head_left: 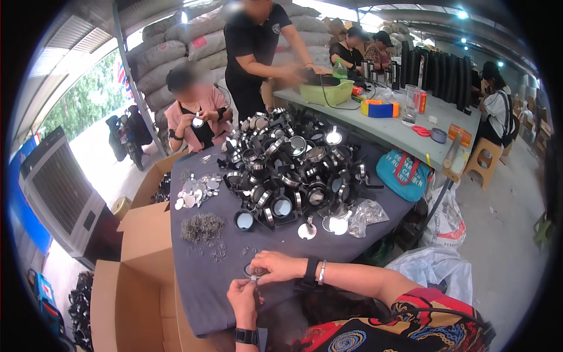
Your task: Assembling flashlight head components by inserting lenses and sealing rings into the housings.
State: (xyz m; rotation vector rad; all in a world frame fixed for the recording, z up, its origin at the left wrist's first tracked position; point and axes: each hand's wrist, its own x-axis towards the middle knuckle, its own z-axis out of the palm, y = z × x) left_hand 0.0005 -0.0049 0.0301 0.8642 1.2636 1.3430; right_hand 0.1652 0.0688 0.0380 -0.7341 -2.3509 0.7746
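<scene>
At the near edge of the cloth-covered table (202, 281), my left hand (241, 300) and my right hand (280, 267) meet with fingers pinched. Between them is a small round part (248, 270) with a dark rim and a pale tab; the fingers cover much of it. Just beyond my hands lies a heap of small metal springs or clips (202, 227), with loose ones scattered nearby. A large pile of black-and-silver round lids with handles (287, 170) rises behind. Flat silver discs (199, 189) lie left of the pile, and a clear plastic bag (368, 217) lies right of it.
Open cardboard boxes (132, 293) stand along the table's left side, near a grey air cooler (61, 193). A teal bag (403, 175) hangs by the grey bench (434, 126). Across the table, a seated person (196, 111) handles a disc, and another person (249, 56) stands by a green basin (328, 92).
</scene>
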